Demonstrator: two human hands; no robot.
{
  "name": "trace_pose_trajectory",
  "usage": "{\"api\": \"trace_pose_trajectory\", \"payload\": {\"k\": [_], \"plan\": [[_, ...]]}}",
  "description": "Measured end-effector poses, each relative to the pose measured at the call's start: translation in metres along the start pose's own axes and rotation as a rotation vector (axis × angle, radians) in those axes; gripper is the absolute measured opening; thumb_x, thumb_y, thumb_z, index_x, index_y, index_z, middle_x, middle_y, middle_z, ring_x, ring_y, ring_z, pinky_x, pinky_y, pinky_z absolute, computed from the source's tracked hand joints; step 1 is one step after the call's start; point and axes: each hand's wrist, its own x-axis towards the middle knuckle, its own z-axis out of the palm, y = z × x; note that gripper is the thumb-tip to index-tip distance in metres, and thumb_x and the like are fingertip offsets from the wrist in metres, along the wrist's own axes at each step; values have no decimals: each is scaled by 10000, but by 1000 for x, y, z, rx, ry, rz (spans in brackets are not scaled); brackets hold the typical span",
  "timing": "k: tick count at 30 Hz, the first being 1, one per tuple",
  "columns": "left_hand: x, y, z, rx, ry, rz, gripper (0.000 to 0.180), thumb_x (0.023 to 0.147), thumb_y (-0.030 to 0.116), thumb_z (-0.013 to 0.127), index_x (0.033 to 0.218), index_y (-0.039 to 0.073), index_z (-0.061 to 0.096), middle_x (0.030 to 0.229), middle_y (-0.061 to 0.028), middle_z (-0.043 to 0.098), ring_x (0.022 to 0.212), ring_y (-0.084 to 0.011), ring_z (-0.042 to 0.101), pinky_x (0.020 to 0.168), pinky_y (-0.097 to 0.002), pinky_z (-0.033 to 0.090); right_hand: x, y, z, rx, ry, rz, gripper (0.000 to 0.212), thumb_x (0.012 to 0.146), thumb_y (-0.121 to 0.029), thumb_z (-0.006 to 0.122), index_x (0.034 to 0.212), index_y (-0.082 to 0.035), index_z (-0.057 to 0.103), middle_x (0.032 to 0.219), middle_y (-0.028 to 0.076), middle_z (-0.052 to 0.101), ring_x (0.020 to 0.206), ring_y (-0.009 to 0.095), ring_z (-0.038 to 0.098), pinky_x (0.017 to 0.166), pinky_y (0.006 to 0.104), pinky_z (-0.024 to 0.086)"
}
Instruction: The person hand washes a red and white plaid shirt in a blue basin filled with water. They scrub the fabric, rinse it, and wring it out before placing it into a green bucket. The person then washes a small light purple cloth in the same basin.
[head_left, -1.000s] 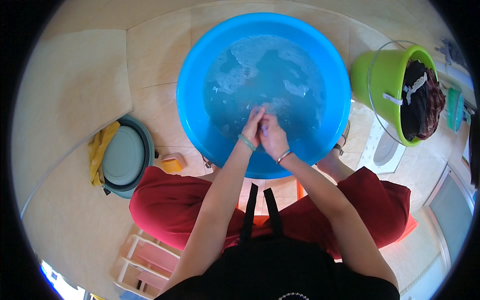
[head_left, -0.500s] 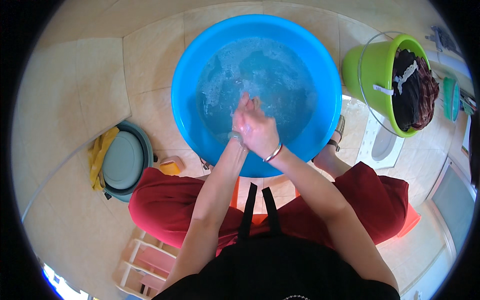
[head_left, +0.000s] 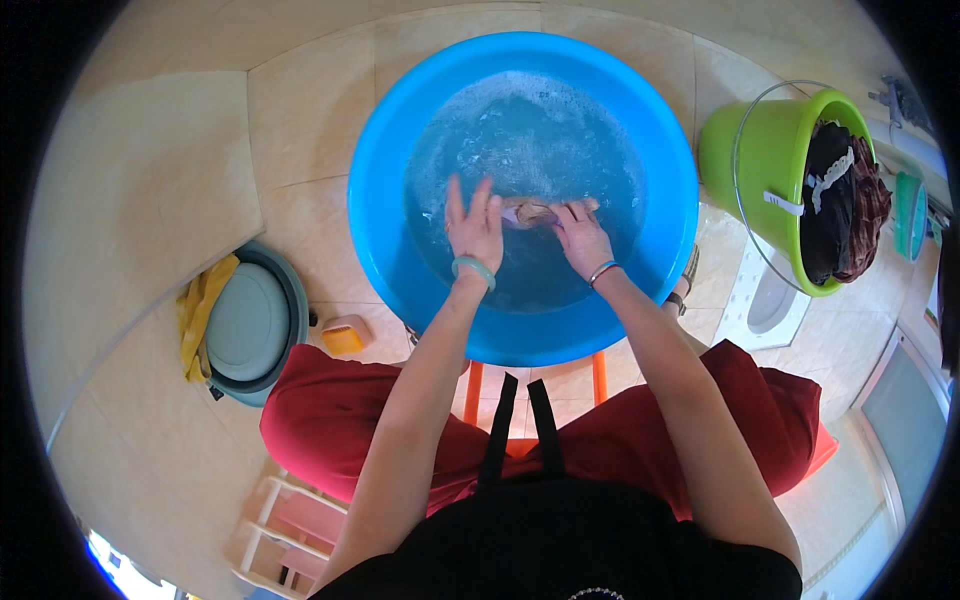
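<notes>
A large blue basin (head_left: 400,290) holds cloudy, sudsy water. Half sunk near its middle lies a small crumpled pale pinkish-brown cloth (head_left: 532,213), its full shape hidden by the water. My left hand (head_left: 475,228), with a green bangle at the wrist, hovers left of the cloth; its fingers are spread and hold nothing. At the cloth's right end my right hand (head_left: 582,240), wearing a silver bangle, has its fingers bent onto the fabric.
A tilted green bucket (head_left: 740,160) with dark clothes (head_left: 832,215) stands to the right, near a white squat toilet (head_left: 765,300). Leftward are a grey-green tub (head_left: 250,325), a yellow cloth (head_left: 205,310) and a small pink-and-orange box (head_left: 345,336). A cream rack (head_left: 285,530) is lower left.
My hands were clasped together over the water; now they are apart, the right one moved rightward. The cloth now shows in the water between them.
</notes>
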Motion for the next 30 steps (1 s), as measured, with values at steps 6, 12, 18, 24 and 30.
{"api": "trace_pose_trajectory", "payload": {"k": [6,12,18,24,30], "plan": [[-4,1,30,-980,-469,-687,449,942,456,451,1235,130,546,1305,-132,502,1218,-290,447,1004,-428,369,8,-14,39,201,155,-1,339,798,-64,575,1130,-80,513,1067,200,554,960,401,546,806,473,475],[9,24,-10,-1661,-657,-862,375,925,497,474,1144,204,554,1038,-88,600,755,-160,570,631,-286,474,-26,-131,-60,404,-32,-206,205,826,-163,637,998,-117,535,999,98,563,776,301,628,590,375,525],[8,57,-28,-1877,-689,-904,418,858,569,529,868,151,529,722,-24,512,579,-106,446,474,-207,377,-20,-159,-68,233,152,-343,198,804,-255,675,788,-92,564,838,57,543,678,215,607,535,333,507],[2,72,-10,-1649,-118,-798,386,931,452,497,707,148,418,624,11,412,560,-115,417,520,-258,391,15,-130,-51,266,343,-271,174,824,-193,610,700,-79,566,700,115,587,608,307,602,503,412,480],[-3,49,-6,-1288,-204,-783,337,957,383,473,809,88,546,731,-2,543,661,-95,483,584,-251,376,35,-32,0,114,119,103,231,895,-281,538,797,-80,597,804,147,635,720,345,620,575,446,487]]}}
